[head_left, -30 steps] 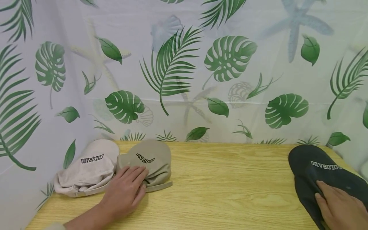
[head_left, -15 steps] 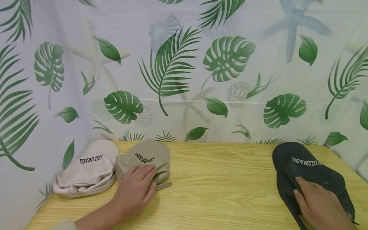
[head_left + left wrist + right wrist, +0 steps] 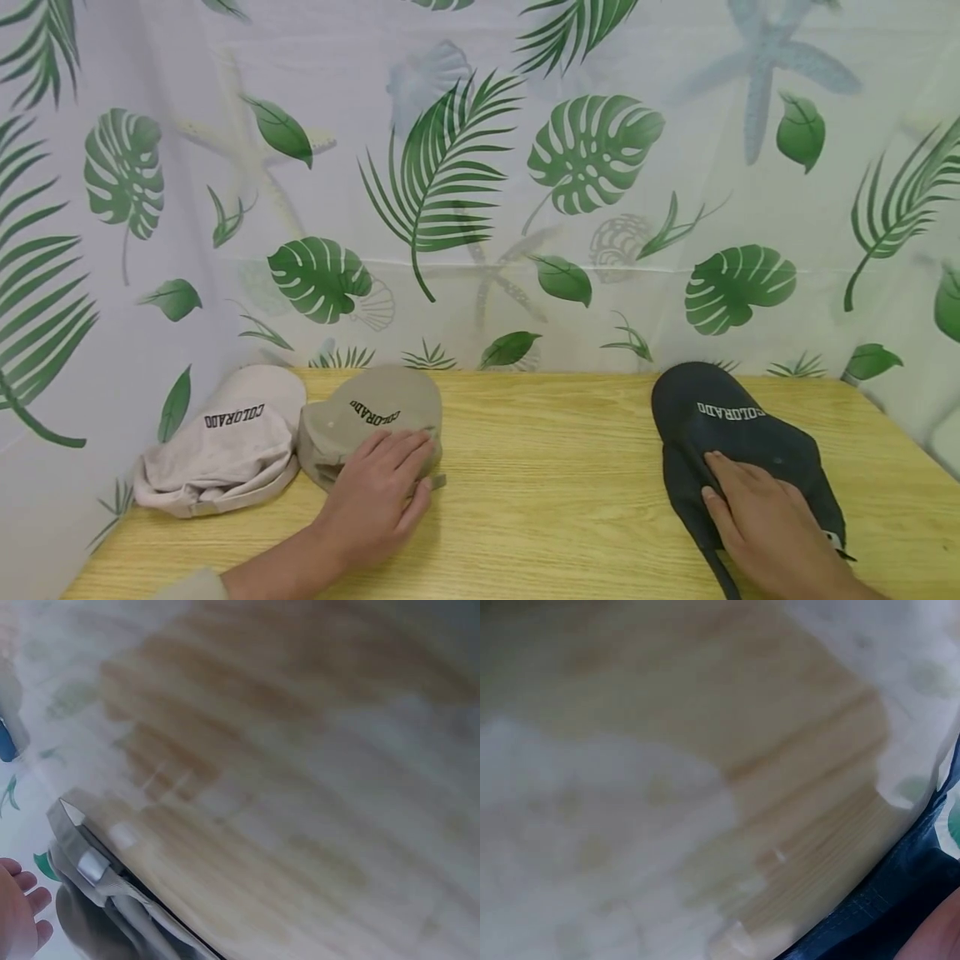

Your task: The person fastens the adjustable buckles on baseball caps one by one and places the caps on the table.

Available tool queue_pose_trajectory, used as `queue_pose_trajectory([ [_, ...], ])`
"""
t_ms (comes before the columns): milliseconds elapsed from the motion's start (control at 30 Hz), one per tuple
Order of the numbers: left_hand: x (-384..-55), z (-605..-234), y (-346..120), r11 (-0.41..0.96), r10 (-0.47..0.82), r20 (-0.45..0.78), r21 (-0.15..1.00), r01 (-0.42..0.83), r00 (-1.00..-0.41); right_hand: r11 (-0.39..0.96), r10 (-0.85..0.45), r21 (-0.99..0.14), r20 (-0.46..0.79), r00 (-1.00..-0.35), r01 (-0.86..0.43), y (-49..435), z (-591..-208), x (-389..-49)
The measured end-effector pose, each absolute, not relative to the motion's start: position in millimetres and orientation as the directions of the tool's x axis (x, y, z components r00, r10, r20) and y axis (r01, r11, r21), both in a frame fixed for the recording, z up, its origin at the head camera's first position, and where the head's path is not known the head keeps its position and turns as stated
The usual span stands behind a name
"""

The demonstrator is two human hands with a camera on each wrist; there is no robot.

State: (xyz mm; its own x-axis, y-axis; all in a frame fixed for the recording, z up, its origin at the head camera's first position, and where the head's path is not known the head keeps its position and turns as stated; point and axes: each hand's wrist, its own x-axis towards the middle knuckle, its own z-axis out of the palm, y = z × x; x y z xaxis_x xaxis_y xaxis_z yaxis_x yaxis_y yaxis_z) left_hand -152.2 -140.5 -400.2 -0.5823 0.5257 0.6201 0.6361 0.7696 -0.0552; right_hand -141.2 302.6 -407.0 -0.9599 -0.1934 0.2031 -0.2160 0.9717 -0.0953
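My left hand (image 3: 378, 500) lies over the lower front of a khaki baseball cap (image 3: 390, 392) lettered COLORADO, fingers fairly straight and thumb apart. Its strap end shows beside the thumb; in the left wrist view, the fingertips (image 3: 37, 900) appear beside the grey-looking cap (image 3: 131, 922). On the right, my right hand (image 3: 772, 521) holds a black COLORADO cap (image 3: 738, 429) by its crown, a fold of cloth between thumb and fingers. That cap's bill points toward the back wall. The right wrist view catches a dark blue-looking edge of the cap (image 3: 877, 900).
A pale cream COLORADO cap (image 3: 243, 442) sits at the far left, touching the khaki one. All lie on a wood-grain table (image 3: 547, 467). A white leaf-print cloth (image 3: 480, 192) hangs behind the back edge and along both sides.
The black cap has slid left along the table with my right hand. My left hand has moved rightward across the khaki cap, which has stayed in place.
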Motion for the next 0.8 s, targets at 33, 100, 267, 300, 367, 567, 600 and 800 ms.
queue_pose_trajectory([
  [33, -151.9, -399.6, -138.9, 0.771, 0.523, 0.617, -0.048, 0.635, -0.588, 0.971, -0.196, -0.097, 0.203, -0.959, -0.219, 299.9, -407.2, -141.1],
  [100, -151.3, -398.4, -135.8, 0.772, 0.517, 0.612, -0.033, 0.634, -0.598, 0.968, -0.204, -0.103, 0.203, -0.958, -0.228, 294.7, -407.5, -141.1],
  [267, -151.1, -396.6, -127.3, 0.761, 0.517, 0.617, -0.015, 0.648, -0.593, 0.96, -0.23, -0.113, 0.21, -0.95, -0.257, 281.8, -407.2, -140.5],
  [300, -151.0, -396.3, -125.6, 0.755, 0.518, 0.623, -0.012, 0.656, -0.586, 0.958, -0.237, -0.113, 0.211, -0.948, -0.265, 278.8, -407.1, -140.3],
  [367, -151.1, -395.8, -122.0, 0.741, 0.515, 0.637, 0.004, 0.671, -0.574, 0.953, -0.249, -0.118, 0.218, -0.944, -0.279, 272.2, -406.5, -139.4],
  [567, -149.9, -393.4, -112.2, 0.717, 0.47, 0.65, 0.113, 0.688, -0.597, 0.941, -0.279, -0.13, 0.221, -0.935, -0.311, 250.4, -405.2, -136.4],
  [600, -149.7, -393.0, -110.8, 0.717, 0.465, 0.646, 0.126, 0.686, -0.606, 0.939, -0.283, -0.132, 0.22, -0.933, -0.316, 246.9, -405.0, -135.8],
  [800, -149.9, -391.4, -101.8, 0.712, 0.459, 0.635, 0.155, 0.685, -0.621, 0.923, -0.324, -0.139, 0.221, -0.92, -0.358, 227.1, -403.7, -135.3],
])
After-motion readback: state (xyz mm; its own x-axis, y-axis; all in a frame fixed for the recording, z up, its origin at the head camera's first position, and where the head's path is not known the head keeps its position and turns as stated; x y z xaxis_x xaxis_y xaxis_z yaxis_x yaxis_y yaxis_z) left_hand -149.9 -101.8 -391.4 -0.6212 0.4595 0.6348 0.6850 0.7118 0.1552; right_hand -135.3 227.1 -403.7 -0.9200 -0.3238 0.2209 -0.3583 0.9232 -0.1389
